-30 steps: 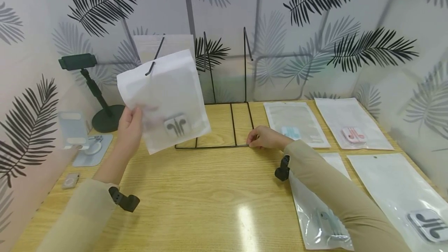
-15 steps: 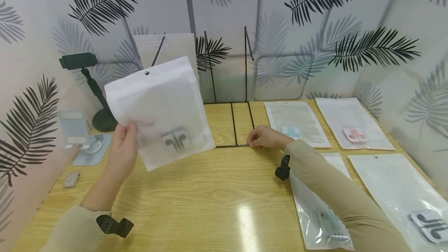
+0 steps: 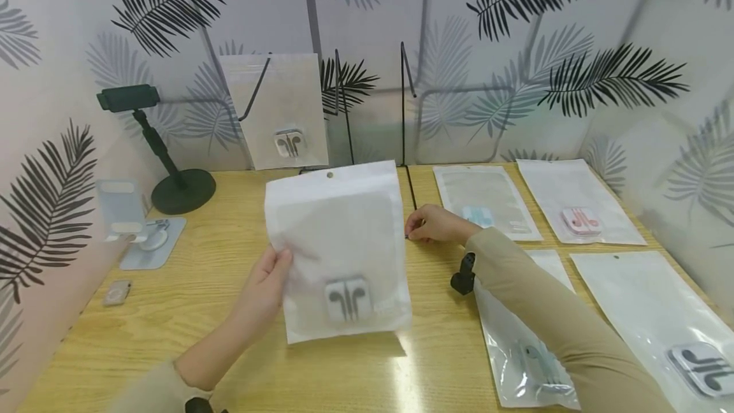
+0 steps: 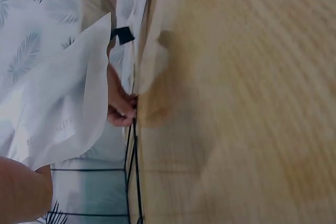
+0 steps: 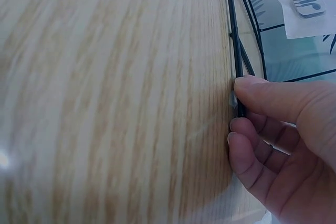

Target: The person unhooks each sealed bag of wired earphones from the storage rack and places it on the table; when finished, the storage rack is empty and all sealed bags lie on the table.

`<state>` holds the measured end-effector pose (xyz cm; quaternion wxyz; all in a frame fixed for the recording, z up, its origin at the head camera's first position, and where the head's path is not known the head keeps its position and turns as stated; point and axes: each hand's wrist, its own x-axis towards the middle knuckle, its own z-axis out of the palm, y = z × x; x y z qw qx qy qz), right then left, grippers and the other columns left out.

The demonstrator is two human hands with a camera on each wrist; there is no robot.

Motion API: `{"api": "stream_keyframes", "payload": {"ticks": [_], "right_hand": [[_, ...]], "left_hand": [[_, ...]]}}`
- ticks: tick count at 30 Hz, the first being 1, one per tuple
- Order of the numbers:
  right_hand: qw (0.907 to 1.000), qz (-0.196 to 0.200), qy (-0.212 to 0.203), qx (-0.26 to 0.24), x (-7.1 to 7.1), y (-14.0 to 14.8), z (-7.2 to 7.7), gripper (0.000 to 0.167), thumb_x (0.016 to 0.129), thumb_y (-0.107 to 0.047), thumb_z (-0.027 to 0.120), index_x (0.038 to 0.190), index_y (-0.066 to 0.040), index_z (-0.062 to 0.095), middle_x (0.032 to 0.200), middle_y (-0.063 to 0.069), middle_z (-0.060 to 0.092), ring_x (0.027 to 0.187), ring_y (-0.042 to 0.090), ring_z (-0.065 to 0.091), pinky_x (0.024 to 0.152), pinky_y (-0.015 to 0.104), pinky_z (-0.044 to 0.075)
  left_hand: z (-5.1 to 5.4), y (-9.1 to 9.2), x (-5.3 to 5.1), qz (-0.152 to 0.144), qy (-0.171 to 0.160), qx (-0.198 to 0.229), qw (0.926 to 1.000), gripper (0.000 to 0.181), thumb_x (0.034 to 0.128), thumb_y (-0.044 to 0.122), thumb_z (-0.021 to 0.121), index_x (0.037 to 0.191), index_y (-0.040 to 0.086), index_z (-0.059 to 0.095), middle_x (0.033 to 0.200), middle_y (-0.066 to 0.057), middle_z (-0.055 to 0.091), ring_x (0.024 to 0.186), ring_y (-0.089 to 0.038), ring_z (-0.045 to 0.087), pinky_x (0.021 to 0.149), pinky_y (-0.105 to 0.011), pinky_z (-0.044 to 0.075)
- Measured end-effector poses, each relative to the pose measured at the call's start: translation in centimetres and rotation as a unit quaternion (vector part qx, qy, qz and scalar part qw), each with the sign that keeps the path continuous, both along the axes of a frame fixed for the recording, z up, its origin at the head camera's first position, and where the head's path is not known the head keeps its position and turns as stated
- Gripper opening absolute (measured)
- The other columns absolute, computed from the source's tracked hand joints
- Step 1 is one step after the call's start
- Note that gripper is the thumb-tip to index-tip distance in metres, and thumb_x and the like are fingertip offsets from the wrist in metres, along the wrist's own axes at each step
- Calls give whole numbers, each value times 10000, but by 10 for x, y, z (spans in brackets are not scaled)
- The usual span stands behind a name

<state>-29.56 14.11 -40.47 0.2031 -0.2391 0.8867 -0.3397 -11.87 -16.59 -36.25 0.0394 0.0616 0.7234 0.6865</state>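
My left hand [image 3: 260, 285] pinches the left edge of a white zip bag [image 3: 338, 228], held up off the table in front of the rack. Through its frosted side, a case of dark earphones [image 3: 348, 299] shows near the bottom. At the right front corner of the black wire display rack [image 3: 403, 107], my right hand [image 3: 438, 225] grips the base wire. Thumb and fingertips around that wire [image 5: 236, 40] are plain in the right wrist view. A similar bag [image 3: 292, 101] with earphones hangs on the rack's left hook; the lifted bag hides much of the base.
Several bagged earphone sets, such as the pink one [image 3: 580, 220], lie on the table [image 3: 201, 298] at the right. A dark green stand [image 3: 182, 190], a pale blue phone stand [image 3: 122, 212] and a small clear item [image 3: 117, 293] stand at the left. Behind is a leaf-patterned wall.
The bag in my left hand has come off the left hook, then moved right and down toward the table's middle. The hanging bag behind now shows. My right hand stays on the rack.
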Motion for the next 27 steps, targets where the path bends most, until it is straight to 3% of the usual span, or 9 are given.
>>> {"api": "stream_keyframes", "payload": {"ticks": [3, 7, 10, 14, 18, 20, 23, 25, 27], "right_hand": [[9997, 63, 211, 113, -1, 0, -1, 69, 871, -6, 603, 824, -6, 653, 692, 50, 587, 571, 148, 541, 528, 259, 485], [9988, 96, 423, 213, -2, 1, 0, 121, 872, 33, 563, 894, 14, 680, 697, 49, 618, 564, 153, 559, 524, 269, 495], [9989, 109, 396, 217, -1, 2, 1, 163, 872, 48, 545, 965, 26, 678, 718, 56, 623, 570, 158, 561, 527, 276, 497], [9994, 134, 286, 168, 0, 2, 2, 164, 874, 36, 559, 979, 1, 680, 750, 52, 616, 579, 159, 550, 531, 271, 489], [9997, 149, 185, 107, 1, 1, 3, 155, 879, 35, 557, 922, -32, 689, 801, 47, 621, 618, 165, 534, 532, 275, 481], [9997, 137, 168, 110, 2, 1, 4, 151, 887, 26, 553, 900, -40, 688, 819, 44, 624, 643, 163, 528, 536, 275, 479], [9998, 102, 135, 96, 3, 0, 5, 111, 896, -15, 574, 888, -43, 681, 817, 36, 621, 646, 160, 520, 536, 267, 472], [9999, 93, 82, 56, 4, 0, 6, 87, 894, -29, 587, 885, -32, 673, 787, 42, 609, 621, 165, 508, 528, 268, 460], [10000, 47, -15, -8, 5, 0, 6, 67, 889, -37, 600, 884, -22, 666, 763, 47, 597, 602, 171, 497, 524, 270, 451]], "left_hand": [[-8, 12, 5, -167, -589, 105, 9981, 343, 1023, 290, 303, 1310, 133, 407, 1169, -130, 487, 984, -257, 546, 798, -381, 496], [-18, 22, 8, -160, -1137, -13, 9934, 390, 1017, 315, 315, 1375, 172, 367, 1128, -142, 523, 960, -260, 564, 768, -391, 504], [-24, 28, 10, -69, -1306, -189, 9912, 450, 1011, 319, 335, 1428, 153, 305, 1156, -138, 513, 962, -236, 554, 785, -378, 496], [-32, 32, 12, -188, -1530, -32, 9880, 456, 1015, 262, 334, 1428, 75, 286, 1163, -148, 497, 961, -213, 539, 803, -355, 481], [-35, 30, 8, -595, -1773, 116, 9823, 464, 1014, 224, 337, 1425, 26, 252, 1132, -153, 515, 951, -209, 548, 796, -343, 482], [-37, 26, 3, -864, -1717, -113, 9813, 447, 1008, 223, 370, 1391, 0, 316, 1109, -135, 534, 934, -203, 556, 782, -340, 493], [-40, 19, -7, -1261, -1344, -912, 9786, 356, 982, 221, 456, 1229, -30, 504, 925, -89, 582, 771, -174, 571, 666, -311, 512], [-42, 14, -14, -1502, -981, -1589, 9709, 266, 962, 220, 504, 1024, -21, 597, 747, -49, 564, 628, -142, 539, 556, -277, 485], [-44, 11, -19, -1655, -710, -2193, 9589, 246, 941, 230, 543, 836, 14, 596, 607, -16, 511, 507, -116, 467, 474, -241, 417]]}}
